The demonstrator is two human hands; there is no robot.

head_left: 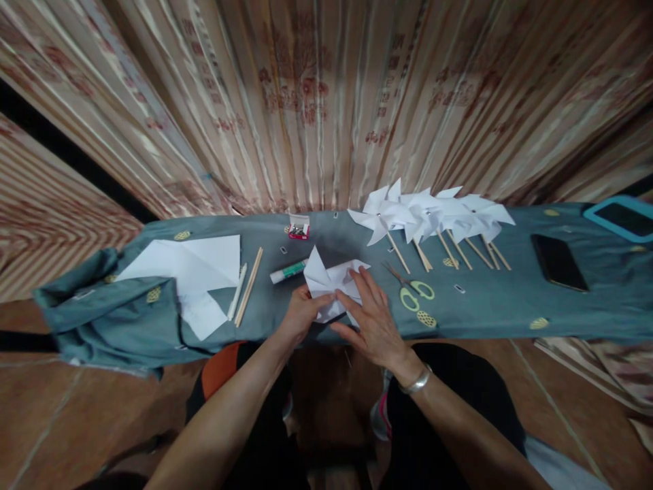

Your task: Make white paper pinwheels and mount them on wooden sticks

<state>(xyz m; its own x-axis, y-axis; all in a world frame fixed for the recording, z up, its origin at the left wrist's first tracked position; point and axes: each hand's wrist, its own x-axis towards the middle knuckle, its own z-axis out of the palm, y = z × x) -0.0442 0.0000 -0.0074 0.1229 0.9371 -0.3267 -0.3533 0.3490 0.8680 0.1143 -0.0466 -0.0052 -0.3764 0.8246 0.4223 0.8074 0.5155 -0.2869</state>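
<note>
A white paper pinwheel (319, 275) without a stick lies at the table's front edge, between my two hands. My left hand (300, 312) grips its left side, with the thumb on top near the centre and the other fingers mostly hidden. Over the right side of the paper, my right hand (371, 314) rests with its fingers spread, the fingertips touching the folded blades. Just behind the paper, a glue stick (288, 272) lies on its side. Scissors (411, 289) with green handles lie right of my right hand.
Several finished pinwheels (428, 214) on sticks lie at the back right. A small open box (298, 228), wooden sticks (249, 286), a white pencil-like stick (237, 292) and paper sheets (209, 262) are to the left. A black phone (560, 263) and a blue-framed device (622, 218) lie far right.
</note>
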